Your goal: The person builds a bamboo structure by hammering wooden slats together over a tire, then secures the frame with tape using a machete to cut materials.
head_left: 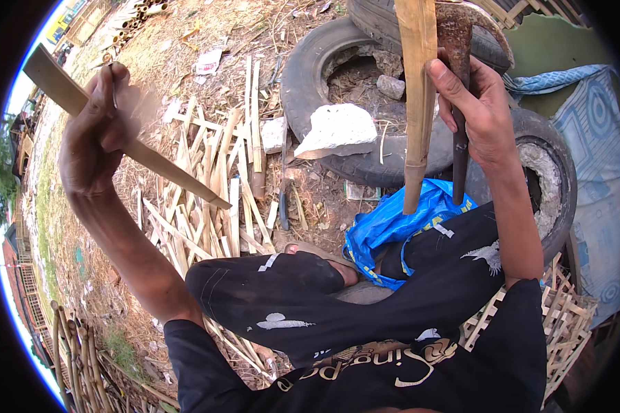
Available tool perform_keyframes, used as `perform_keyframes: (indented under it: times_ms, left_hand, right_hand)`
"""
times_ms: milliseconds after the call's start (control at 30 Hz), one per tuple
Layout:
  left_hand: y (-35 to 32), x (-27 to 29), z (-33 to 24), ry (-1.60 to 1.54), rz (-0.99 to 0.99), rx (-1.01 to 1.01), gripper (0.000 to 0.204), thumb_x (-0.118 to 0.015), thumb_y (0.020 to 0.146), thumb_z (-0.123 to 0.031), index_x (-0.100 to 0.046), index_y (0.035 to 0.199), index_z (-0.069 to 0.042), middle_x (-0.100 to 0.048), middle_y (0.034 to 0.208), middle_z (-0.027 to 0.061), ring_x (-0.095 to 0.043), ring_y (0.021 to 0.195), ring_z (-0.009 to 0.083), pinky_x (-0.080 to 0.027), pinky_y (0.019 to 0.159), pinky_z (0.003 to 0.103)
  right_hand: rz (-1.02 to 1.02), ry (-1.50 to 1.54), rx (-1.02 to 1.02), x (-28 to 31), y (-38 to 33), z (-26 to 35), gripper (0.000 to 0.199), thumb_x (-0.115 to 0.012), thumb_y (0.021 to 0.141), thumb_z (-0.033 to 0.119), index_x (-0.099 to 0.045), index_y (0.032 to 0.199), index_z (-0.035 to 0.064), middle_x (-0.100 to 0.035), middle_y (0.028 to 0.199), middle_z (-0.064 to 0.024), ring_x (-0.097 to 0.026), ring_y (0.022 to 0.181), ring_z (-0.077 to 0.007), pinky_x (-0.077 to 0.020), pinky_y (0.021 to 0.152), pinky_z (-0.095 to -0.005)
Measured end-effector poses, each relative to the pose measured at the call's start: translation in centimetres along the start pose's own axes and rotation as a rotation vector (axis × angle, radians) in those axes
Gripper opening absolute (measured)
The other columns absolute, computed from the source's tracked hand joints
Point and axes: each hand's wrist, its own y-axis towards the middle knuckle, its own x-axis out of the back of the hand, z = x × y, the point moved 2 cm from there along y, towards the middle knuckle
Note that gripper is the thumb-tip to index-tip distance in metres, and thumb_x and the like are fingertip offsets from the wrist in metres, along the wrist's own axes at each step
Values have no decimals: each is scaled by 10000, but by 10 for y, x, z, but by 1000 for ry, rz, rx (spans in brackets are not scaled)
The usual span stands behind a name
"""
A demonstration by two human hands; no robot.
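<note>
My left hand [98,131] is raised at the left, its fingers closed around a long, flat bamboo strip [176,171] that slants down to the right. Part of that hand is smeared by motion. On the right, my right hand [479,103] is wrapped around a rusty metal tool [460,148], broad at the top and tapering to a dark narrow lower end. Beside it, against my thumb, stands a wider split bamboo piece [419,89], upright with a node near its lower end. How my right fingers meet this piece is partly hidden.
Split bamboo strips [203,162] lie heaped on the ground, with a knife [283,203] beside them. Old tires [303,76], a white block [341,127] and a blue plastic bag [372,234] are ahead of my crossed legs. Woven bamboo latticework [565,320] lies at the right.
</note>
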Motion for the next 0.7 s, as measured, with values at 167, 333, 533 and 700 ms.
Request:
perform_keyframes:
  times_ms: [167,333,533,700]
  left_hand:
    - [30,-7,-65,50,257,181,306,-554,1045,-245,-507,1161,34,-491,842,-3,-297,495,4,-263,341,127]
    - [41,-78,6,227,357,366,236,-665,973,-207,-656,927,25,-585,666,46,-389,387,29,-292,323,167]
    - [96,-138,-58,512,321,400,294,-764,908,-224,-671,976,47,-634,692,48,-404,386,5,-262,332,164]
    - [91,-134,-17,508,319,763,256,-830,825,-146,-681,877,57,-650,670,93,-504,401,68,-373,341,194]
  right_hand:
    - [4,-62,12,37,14,24,378,-729,933,404,-692,954,29,-571,627,31,-466,465,-11,-341,415,-202]
    - [41,-232,-160,45,15,45,371,-707,951,390,-688,935,19,-597,638,17,-451,448,-7,-341,407,-191]
    - [26,-157,-359,65,-20,55,334,-695,969,343,-685,929,11,-585,638,32,-420,446,-4,-298,391,-203]
    - [56,-303,-414,81,-38,54,314,-705,962,297,-694,972,-16,-648,771,0,-554,704,-47,-454,634,-241]
